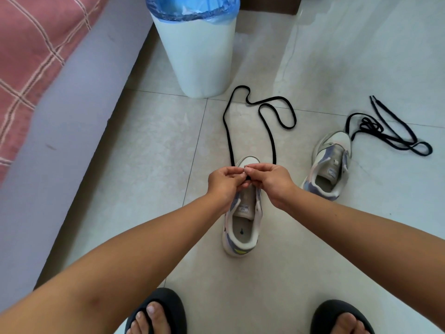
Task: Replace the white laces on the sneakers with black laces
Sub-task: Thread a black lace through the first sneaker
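Black lace going into the first sneaker, near the toe

Both hands, left hand (225, 183) and right hand (269, 179), pinch the black lace (266, 121) over the near sneaker (242, 227) at its lowest eyelets; I judge the threading barely begun, its long ends trailing loose across the floor (149, 150). The second sneaker (331, 165) stands bare of laces to the right, its own black lace (390, 133) heaped just beyond its toe (no white laces in view). A bin (199, 54) stands beyond and a bed edge (72, 97) to the left; open floor lies right.
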